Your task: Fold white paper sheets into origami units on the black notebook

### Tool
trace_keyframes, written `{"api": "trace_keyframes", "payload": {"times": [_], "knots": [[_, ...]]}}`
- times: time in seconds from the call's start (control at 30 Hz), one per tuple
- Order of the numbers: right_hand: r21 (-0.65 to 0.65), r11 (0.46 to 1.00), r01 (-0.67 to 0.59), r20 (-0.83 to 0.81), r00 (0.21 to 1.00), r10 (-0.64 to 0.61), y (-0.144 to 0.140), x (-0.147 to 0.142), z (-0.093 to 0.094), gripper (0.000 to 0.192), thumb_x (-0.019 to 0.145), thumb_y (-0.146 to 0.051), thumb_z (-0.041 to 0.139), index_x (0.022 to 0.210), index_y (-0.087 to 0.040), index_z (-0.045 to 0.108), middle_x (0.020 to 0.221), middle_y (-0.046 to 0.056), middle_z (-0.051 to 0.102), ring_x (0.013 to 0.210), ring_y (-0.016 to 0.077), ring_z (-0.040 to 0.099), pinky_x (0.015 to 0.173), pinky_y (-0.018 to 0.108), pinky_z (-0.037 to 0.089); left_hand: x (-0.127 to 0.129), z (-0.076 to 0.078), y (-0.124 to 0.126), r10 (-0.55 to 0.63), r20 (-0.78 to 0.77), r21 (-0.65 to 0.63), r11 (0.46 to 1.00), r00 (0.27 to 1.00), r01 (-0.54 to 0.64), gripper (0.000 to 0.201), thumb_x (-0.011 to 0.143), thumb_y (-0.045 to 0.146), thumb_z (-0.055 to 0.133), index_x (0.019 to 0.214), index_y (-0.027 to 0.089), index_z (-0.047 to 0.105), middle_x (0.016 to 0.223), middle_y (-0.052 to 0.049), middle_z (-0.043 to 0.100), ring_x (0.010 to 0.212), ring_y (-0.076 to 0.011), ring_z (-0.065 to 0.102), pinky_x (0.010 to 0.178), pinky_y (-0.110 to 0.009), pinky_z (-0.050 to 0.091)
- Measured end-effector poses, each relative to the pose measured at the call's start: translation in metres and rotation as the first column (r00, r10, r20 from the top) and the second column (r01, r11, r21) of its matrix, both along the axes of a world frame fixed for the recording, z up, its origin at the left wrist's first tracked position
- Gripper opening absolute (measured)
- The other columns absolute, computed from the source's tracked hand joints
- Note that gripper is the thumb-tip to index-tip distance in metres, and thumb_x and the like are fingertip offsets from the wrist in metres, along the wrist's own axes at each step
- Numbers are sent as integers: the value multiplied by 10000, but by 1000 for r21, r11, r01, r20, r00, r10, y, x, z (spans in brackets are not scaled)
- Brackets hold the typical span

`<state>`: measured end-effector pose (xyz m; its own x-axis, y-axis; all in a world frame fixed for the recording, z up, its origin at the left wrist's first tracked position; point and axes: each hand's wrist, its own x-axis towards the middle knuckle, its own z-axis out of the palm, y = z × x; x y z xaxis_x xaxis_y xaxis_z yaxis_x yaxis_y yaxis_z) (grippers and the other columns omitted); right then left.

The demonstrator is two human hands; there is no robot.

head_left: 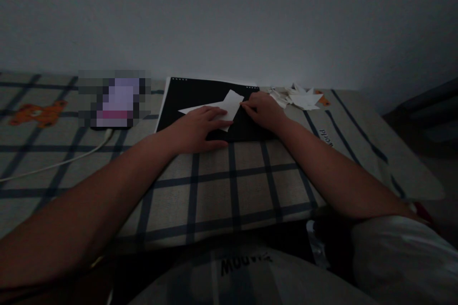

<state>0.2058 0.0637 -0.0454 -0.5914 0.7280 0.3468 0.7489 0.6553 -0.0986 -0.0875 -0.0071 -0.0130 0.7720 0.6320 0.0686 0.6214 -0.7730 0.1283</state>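
A piece of white folded paper (pixel 233 100) lies on a black sheet or notebook cover (pixel 200 89), one point reaching left and a squarish flap at its upper right. My left hand (pixel 200 126) rests flat across the paper's lower left part, fingers stretched and slightly spread, hiding some of it. At the paper's right edge, the thumb and index finger of my right hand (pixel 263 108) are pinched together on the corner; the other fingers are curled in.
Several folded white paper pieces (pixel 298 96) are heaped right of the black sheet. A phone (pixel 118 100), its screen blurred, lies at left with a white cable (pixel 89 152). The checked tablecloth (pixel 214 171) covers the table, which meets a wall (pixel 222 19) behind.
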Motion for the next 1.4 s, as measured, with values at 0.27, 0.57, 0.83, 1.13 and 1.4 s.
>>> {"api": "trace_keyframes", "payload": {"times": [0.27, 0.57, 0.83, 1.13, 1.4], "knots": [[-99, 985, -140, -21, 990, 139, -20, -11, 17, 370, 1076, -306, 542, 986, -172, 876, 997, 135, 790, 975, 272, 659, 886, 423, 492, 3, 6, -4, 35, -54, -26, 999, 998, -37, 667, 1076, 603, 639, 1631, 234, 614, 1798, -163, 452, 1666, -370, 415, 1358, -541, 356], [-164, 954, -251, -92, 967, 238, -24, -14, 19, 318, 1047, -278, 588, 966, -173, 877, 943, 112, 773, 950, 246, 661, 883, 403, 488, 3, 10, -2, 87, 14, -109, 990, 996, -85, 724, 1089, 587, 561, 1647, 127, 572, 1759, -166, 512, 1637, -334, 467, 1382, -491, 323], [-198, 918, -344, -153, 936, 317, -36, -22, 22, 295, 1034, -261, 599, 955, -155, 862, 972, 124, 790, 951, 242, 695, 892, 393, 512, -1, 8, 3, 80, 50, -135, 988, 996, -72, 711, 1088, 583, 529, 1633, 131, 589, 1752, -150, 527, 1634, -316, 475, 1383, -457, 319], [-254, 856, -450, -206, 890, 407, -48, -31, 30, 310, 1035, -255, 588, 788, -187, 762, 879, 78, 759, 863, 202, 669, 842, 361, 497, 0, 8, 2, 95, 31, -144, 985, 995, -89, 739, 1051, 600, 581, 1630, 141, 591, 1762, -159, 510, 1628, -350, 479, 1371, -487, 337], [-210, 843, -495, -165, 868, 469, -47, -29, 28, 321, 1058, -267, 572, 802, -197, 752, 853, 68, 748, 876, 202, 671, 863, 361, 498, 0, 9, 0, 91, 43, -148, 985, 995, -84, 750, 1043, 606, 573, 1609, 116, 611, 1746, -164, 530, 1615, -346, 494, 1373, -476, 337]]}}
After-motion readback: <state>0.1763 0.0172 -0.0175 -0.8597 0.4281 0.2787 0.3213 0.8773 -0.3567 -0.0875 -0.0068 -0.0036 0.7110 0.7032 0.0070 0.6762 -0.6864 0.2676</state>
